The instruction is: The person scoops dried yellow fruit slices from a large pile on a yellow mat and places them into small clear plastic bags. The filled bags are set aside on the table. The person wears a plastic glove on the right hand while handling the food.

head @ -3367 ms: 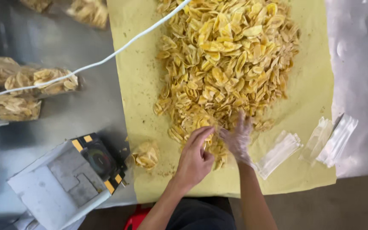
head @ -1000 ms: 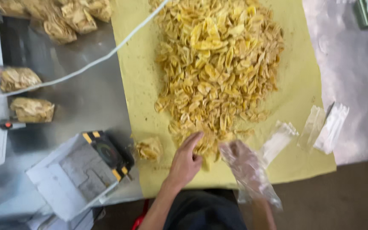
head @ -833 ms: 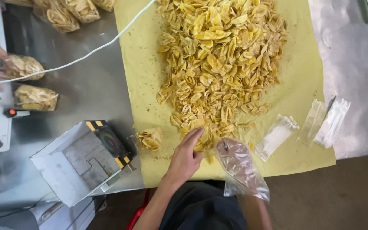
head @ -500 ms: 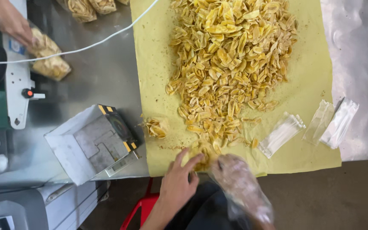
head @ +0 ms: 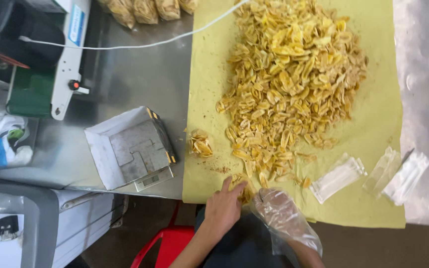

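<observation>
A big heap of yellow banana chips (head: 289,84) lies on a sheet of yellow paper (head: 378,119). My left hand (head: 224,206) is bare and rests at the heap's near edge, its fingers curled over a few chips (head: 242,184). Close on its right, my right hand (head: 276,211) is wrapped in a clear plastic bag (head: 294,231) and grips it. The bag's loose end hangs off the table edge toward me. Both hands almost touch each other.
A small scale holding a white box tray (head: 130,149) stands left of the paper, with a small filled packet (head: 200,145) beside it. Empty clear bags (head: 337,177) (head: 398,171) lie at the right. A sealing machine (head: 50,54), white cable (head: 125,47), filled packets (head: 145,10) and red stool (head: 160,243) surround.
Both hands have drawn back from the heap to the paper's near edge. The view has shifted right and down; another person's hand with a filled packet at the left has left the picture.
</observation>
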